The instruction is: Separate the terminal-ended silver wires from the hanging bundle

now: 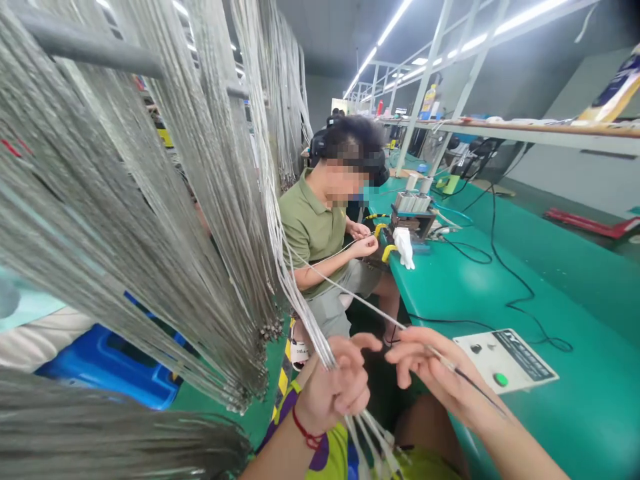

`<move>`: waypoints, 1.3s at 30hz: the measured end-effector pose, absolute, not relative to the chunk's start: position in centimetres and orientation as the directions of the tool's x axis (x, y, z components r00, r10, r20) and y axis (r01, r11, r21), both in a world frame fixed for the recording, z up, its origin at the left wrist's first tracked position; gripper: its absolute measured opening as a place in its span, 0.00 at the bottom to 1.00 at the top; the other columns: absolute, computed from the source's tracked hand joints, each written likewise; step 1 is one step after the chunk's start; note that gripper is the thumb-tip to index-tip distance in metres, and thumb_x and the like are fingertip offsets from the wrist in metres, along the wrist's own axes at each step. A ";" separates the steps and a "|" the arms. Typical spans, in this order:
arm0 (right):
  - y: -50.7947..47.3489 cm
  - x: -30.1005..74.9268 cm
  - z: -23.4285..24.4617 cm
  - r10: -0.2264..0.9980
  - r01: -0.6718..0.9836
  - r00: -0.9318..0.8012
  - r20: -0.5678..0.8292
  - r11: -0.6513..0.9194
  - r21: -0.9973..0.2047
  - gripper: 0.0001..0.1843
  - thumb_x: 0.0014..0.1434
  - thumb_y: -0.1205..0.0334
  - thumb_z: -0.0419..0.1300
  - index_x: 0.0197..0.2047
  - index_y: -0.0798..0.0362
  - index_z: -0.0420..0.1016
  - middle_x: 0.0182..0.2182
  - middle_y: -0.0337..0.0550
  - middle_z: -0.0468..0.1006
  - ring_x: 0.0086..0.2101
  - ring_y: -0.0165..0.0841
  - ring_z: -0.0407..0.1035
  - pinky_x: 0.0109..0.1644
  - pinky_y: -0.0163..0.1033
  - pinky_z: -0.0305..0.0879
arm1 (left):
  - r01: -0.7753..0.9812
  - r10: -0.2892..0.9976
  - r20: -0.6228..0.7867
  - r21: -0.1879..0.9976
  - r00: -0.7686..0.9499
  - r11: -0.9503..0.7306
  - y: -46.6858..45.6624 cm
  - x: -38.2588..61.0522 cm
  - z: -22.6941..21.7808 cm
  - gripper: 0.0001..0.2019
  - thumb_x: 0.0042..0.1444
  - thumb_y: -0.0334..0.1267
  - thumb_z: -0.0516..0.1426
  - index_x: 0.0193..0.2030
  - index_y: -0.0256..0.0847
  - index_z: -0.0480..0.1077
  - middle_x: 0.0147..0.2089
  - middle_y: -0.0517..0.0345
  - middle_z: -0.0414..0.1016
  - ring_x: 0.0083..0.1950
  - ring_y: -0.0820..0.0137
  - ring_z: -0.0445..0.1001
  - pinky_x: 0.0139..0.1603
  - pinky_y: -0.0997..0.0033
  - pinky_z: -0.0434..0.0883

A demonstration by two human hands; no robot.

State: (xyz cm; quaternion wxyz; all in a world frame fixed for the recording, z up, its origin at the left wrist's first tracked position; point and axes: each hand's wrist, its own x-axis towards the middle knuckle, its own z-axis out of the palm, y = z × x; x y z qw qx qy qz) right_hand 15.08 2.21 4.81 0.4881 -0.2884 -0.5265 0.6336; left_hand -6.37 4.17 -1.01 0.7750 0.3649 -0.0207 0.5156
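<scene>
From where I stand, not one word here can be read with certainty. The control box [483,363] on the green bench carries a black label [526,357] with pale characters, larger toward its far end, all too blurred to make out. The seated co-worker's white shoe [299,352] bears a little dark lettering, also too smeared to spell. Up on the shelf, the tilted bottle [611,92] at the far right shows a dark printed area, its wording lost to blur. As for signs, there's just the yellow-and-black striped marking [283,381] along the floor
</scene>
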 end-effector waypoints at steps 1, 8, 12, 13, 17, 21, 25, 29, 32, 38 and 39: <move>2.5 14.9 5.2 0.928 -0.216 -0.335 0.163 0.093 -0.972 0.21 0.70 0.44 0.60 0.58 0.46 0.79 0.38 0.48 0.87 0.31 0.37 0.76 0.39 0.43 0.69 | -0.780 0.796 0.387 0.605 0.465 0.161 4.3 -5.8 -0.2 0.08 0.62 0.39 0.66 0.47 0.47 0.81 0.67 0.49 0.70 0.17 0.91 0.57 0.14 0.81 0.55; 4.0 14.0 8.9 0.881 0.415 -0.473 0.010 0.233 -0.879 0.31 0.76 0.47 0.46 0.28 0.53 0.77 0.18 0.37 0.69 0.20 0.28 0.60 0.28 0.36 0.58 | -0.390 0.880 0.115 0.917 0.462 0.084 5.3 -3.1 5.1 0.22 0.65 0.45 0.65 0.63 0.42 0.76 0.17 0.68 0.64 0.16 0.80 0.56 0.19 0.78 0.55; 4.1 14.1 9.0 0.810 0.372 -0.586 -0.028 0.238 -0.897 0.24 0.76 0.54 0.47 0.34 0.53 0.77 0.28 0.39 0.76 0.24 0.27 0.64 0.29 0.34 0.60 | -0.284 0.907 0.032 0.954 0.420 0.098 5.3 -2.4 4.4 0.20 0.62 0.53 0.65 0.47 0.36 0.83 0.18 0.64 0.65 0.17 0.79 0.57 0.17 0.77 0.52; 4.1 14.4 8.9 0.803 0.386 -0.594 -0.040 0.241 -0.891 0.22 0.76 0.55 0.47 0.36 0.53 0.77 0.27 0.39 0.76 0.25 0.28 0.65 0.29 0.34 0.61 | -0.287 0.920 0.027 0.953 0.390 0.094 5.4 -2.3 4.0 0.20 0.62 0.53 0.65 0.45 0.35 0.83 0.18 0.64 0.65 0.17 0.79 0.58 0.18 0.77 0.53; 3.8 16.1 9.7 0.890 0.595 -0.451 -0.067 0.244 -0.766 0.13 0.70 0.58 0.57 0.50 0.51 0.80 0.22 0.35 0.76 0.22 0.30 0.64 0.26 0.36 0.54 | -0.349 0.969 0.035 0.936 0.243 0.054 5.3 -2.1 2.7 0.17 0.63 0.51 0.64 0.42 0.37 0.83 0.27 0.57 0.76 0.17 0.81 0.59 0.21 0.77 0.63; 3.2 15.9 10.6 0.980 0.551 -0.121 0.156 0.197 -0.811 0.18 0.69 0.52 0.59 0.54 0.51 0.80 0.26 0.40 0.81 0.25 0.34 0.69 0.29 0.38 0.59 | -0.362 0.958 0.032 0.929 0.286 0.077 5.0 -1.9 3.0 0.17 0.61 0.50 0.66 0.42 0.36 0.81 0.28 0.57 0.76 0.16 0.82 0.58 0.18 0.77 0.63; 2.8 13.6 9.8 0.981 0.432 -0.060 0.183 0.191 -0.881 0.15 0.67 0.50 0.62 0.38 0.51 0.82 0.23 0.40 0.78 0.25 0.33 0.68 0.30 0.37 0.61 | -0.303 0.947 0.010 0.949 0.321 0.093 4.5 -1.3 3.3 0.16 0.58 0.50 0.69 0.40 0.38 0.76 0.25 0.61 0.73 0.17 0.80 0.61 0.17 0.79 0.57; 2.7 12.7 9.3 0.972 0.410 -0.076 0.223 0.235 -0.881 0.21 0.68 0.53 0.61 0.24 0.52 0.75 0.23 0.41 0.78 0.27 0.33 0.69 0.33 0.38 0.61 | -0.298 0.963 0.021 0.953 0.270 0.063 4.1 -1.0 2.9 0.16 0.59 0.50 0.68 0.37 0.39 0.72 0.26 0.63 0.73 0.18 0.81 0.61 0.17 0.80 0.57; 2.7 13.1 9.4 0.962 0.387 -0.142 0.232 0.270 -0.882 0.21 0.69 0.54 0.60 0.25 0.52 0.77 0.26 0.42 0.80 0.29 0.35 0.71 0.35 0.38 0.62 | -0.332 0.966 0.036 0.942 0.255 0.052 3.9 -1.1 2.7 0.15 0.60 0.49 0.67 0.37 0.40 0.73 0.26 0.64 0.72 0.17 0.81 0.60 0.17 0.80 0.57; 2.8 13.7 9.2 0.952 0.413 -0.160 0.261 0.305 -0.858 0.24 0.71 0.52 0.58 0.24 0.52 0.77 0.24 0.42 0.78 0.28 0.34 0.69 0.34 0.39 0.61 | -0.414 0.964 0.048 0.908 0.260 0.066 3.8 -1.3 2.8 0.14 0.59 0.47 0.69 0.38 0.39 0.75 0.25 0.64 0.72 0.16 0.82 0.58 0.16 0.80 0.59; 2.8 13.7 9.1 0.955 0.395 -0.147 0.257 0.295 -0.870 0.25 0.71 0.52 0.58 0.24 0.52 0.76 0.23 0.41 0.78 0.27 0.33 0.69 0.33 0.38 0.60 | -0.437 0.961 0.054 0.896 0.273 0.074 3.8 -1.4 2.9 0.13 0.59 0.46 0.69 0.39 0.39 0.75 0.26 0.63 0.73 0.16 0.83 0.58 0.16 0.80 0.60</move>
